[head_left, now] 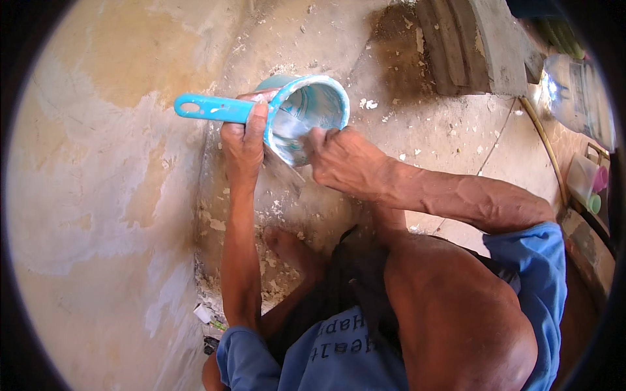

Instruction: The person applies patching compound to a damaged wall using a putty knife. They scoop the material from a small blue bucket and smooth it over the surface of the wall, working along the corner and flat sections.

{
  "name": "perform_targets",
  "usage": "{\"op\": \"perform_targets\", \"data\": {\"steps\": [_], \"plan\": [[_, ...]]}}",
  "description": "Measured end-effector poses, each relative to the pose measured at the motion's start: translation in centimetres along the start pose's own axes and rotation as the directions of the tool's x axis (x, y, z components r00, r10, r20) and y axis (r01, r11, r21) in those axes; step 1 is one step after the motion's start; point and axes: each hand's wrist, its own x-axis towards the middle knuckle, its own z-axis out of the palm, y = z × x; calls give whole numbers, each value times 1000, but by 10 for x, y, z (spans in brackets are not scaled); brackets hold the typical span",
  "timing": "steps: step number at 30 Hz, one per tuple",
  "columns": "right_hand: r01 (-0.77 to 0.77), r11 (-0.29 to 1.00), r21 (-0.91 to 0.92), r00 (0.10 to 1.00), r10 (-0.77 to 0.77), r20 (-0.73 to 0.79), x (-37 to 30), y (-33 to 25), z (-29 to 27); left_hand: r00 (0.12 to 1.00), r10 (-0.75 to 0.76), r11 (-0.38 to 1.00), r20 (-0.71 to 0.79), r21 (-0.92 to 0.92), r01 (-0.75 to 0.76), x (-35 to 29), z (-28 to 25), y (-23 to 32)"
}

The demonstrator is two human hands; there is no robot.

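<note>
My left hand (244, 142) is closed around a light-blue plastic dipper (324, 100), its thumb over the base of the handle. The dipper is tilted, with its mouth turned toward me and its handle sticking out to the left. White paste coats its inner wall and rim. My right hand (342, 159) is closed at the lower right of the mouth. From its fingers a flat whitish tool (290, 125) reaches inside the dipper; blur and paste hide its exact kind.
A patchy plastered wall (111, 195) rises on the left. White flakes lie over the dusty floor (450, 140). At the upper right stands a concrete block (466, 49), near a clear plastic container (577, 98). A thin hose or rod (548, 146) curves along the right side.
</note>
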Motion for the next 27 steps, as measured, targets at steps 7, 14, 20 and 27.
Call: {"op": "perform_targets", "data": {"steps": [7,14,20,27], "plan": [[-168,984,53,934,176,-312,-25,41,10,993,91,994,69,-73,-86,-10,4,5],[-298,948,111,943,311,-122,-36,12,53,996,92,996,16,-3,-92,-12,11,6],[-383,830,405,902,430,-29,-29,-19,61,987,159,987,-13,26,-159,-15,19,6],[-377,862,338,862,460,-211,-34,10,45,979,195,980,-56,-23,-197,-15,23,-5]]}}
